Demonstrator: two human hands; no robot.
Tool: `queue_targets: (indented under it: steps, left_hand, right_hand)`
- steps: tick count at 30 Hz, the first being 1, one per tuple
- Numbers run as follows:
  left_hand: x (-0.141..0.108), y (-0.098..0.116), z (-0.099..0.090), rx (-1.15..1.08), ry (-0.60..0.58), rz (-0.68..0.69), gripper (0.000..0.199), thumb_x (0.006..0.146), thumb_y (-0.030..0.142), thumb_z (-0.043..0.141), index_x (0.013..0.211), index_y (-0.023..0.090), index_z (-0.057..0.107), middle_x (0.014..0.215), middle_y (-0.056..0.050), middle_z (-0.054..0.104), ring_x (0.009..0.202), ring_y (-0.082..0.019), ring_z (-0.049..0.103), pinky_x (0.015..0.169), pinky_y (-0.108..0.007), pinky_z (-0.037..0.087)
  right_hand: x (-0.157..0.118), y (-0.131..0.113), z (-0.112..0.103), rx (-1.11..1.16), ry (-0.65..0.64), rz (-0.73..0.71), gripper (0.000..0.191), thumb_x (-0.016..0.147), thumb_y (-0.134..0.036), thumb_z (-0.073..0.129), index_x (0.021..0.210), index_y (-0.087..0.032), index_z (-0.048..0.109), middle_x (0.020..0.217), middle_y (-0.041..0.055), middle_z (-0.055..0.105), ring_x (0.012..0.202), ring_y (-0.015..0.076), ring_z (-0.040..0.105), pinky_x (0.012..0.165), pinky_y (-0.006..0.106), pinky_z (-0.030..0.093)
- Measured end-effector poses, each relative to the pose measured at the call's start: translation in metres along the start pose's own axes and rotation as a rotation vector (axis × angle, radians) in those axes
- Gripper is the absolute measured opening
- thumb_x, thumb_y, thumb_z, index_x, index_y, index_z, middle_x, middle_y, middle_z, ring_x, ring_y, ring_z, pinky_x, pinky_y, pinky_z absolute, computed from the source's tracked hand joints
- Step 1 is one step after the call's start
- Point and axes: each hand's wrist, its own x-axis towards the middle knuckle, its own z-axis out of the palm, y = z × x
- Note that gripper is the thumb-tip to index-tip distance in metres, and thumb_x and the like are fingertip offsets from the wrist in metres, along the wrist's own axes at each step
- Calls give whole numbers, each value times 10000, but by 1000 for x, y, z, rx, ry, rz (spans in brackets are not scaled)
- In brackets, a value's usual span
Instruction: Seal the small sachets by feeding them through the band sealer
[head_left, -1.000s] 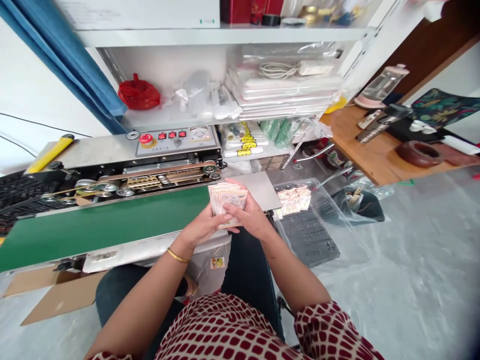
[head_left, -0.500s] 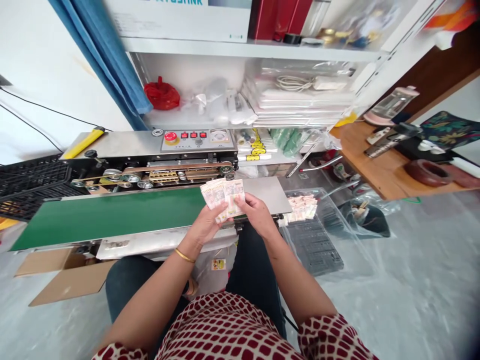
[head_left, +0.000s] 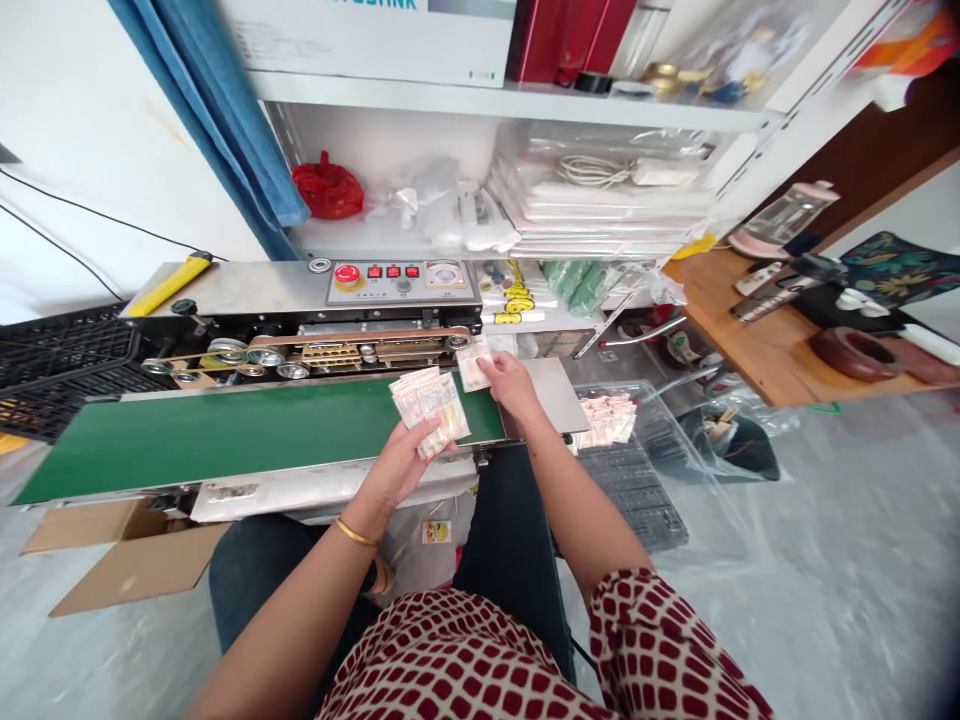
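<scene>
My left hand (head_left: 401, 458) is closed on a fanned stack of small printed packets (head_left: 429, 405), above the front edge of the green conveyor belt (head_left: 285, 425). Between the thumb and fingers of my right hand (head_left: 511, 388) is a single packet (head_left: 474, 363), held by its right side. That packet is at the intake end of the band sealing machine (head_left: 367, 350), close to its pulley and brown belt. Whether its edge has entered the belts I cannot tell. The steel plate (head_left: 555, 392) lies under and right of my right wrist.
A clear plastic bin (head_left: 667, 500) on the right holds several similar packets (head_left: 609, 415). The machine's control panel (head_left: 405, 283) has a red stop button. A wooden table (head_left: 712, 310) stands at right, an open cardboard box (head_left: 142, 565) below left, and a shelf (head_left: 420, 95) behind.
My right hand has drawn one packet off the stack and moved it up and right to the sealer's intake. My left hand has shifted slightly left and down with the rest.
</scene>
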Motion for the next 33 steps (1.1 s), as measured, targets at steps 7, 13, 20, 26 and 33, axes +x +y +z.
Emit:
queue_targets:
  steps: [7,13,20,26,33]
  left_hand:
    - [9,1,5,75,12,-5,383,759,290,788,1114,187,688,1149,-67,701,903,-180,666,586,-219,530]
    - [14,-3,5,25,42,-22,366,814,358,726,1111,153,668,1171,-120,706,934,-236,713,595,-262,574]
    - [7,4,1,119,62,-29,369,793,352,741,1078,131,663,1085,-139,716,935,-294,722,505,-256,542]
    - [14,0,4,167,44,38,387,749,324,796,1076,161,672,1037,-66,699,794,-156,642,550,-222,522]
    - [13,-3,10,113,-71,-9,394,756,285,781,1118,175,674,1148,-85,695,945,-196,645,709,-278,541]
  right_hand:
    - [-57,-29,-6,197,-314,-103,444,884,-558,566,1155,-213,636,1079,53,707,975,205,651,893,345,520]
    - [-55,-9,-10,351,-253,130,309,822,-494,630,924,-203,620,766,0,702,610,148,639,507,244,493]
    - [-2,6,-6,124,-120,94,267,837,-469,594,834,-202,590,573,-27,566,417,112,454,415,241,342]
    - [-34,-13,2,-1,3,-99,437,892,-552,533,1127,-194,624,1092,96,683,882,204,646,854,365,519]
    - [-71,-17,1,316,-480,-22,346,880,-502,592,994,-194,701,972,0,715,862,164,634,788,278,523]
